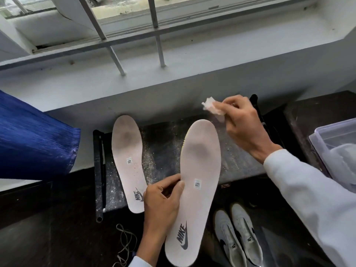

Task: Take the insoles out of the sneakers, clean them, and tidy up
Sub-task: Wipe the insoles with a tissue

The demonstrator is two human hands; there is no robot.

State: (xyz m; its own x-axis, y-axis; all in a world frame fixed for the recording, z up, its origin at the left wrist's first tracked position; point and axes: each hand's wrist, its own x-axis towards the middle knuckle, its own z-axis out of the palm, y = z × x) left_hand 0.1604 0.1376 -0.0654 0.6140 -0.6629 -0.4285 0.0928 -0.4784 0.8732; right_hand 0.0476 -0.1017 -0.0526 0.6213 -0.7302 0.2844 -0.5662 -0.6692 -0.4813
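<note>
My left hand [163, 203] grips the left edge of a white insole [198, 170], holding it up, toe pointing away, a grey smudge near its forefoot. My right hand [244, 128] is above and to the right of that insole's toe, pinching a crumpled white tissue [212, 107]. A second white insole [128, 158], dirtier at the toe, lies flat on the dark speckled stool top [163, 151] to the left. Two grey-white sneakers [238, 237] stand side by side on the floor at the lower right.
A clear plastic box [335, 151] sits on a dark surface at the right. Blue fabric [34, 139] hangs at the left. A white ledge and barred window [134, 35] lie ahead. Loose laces [125, 243] rest on the dark floor.
</note>
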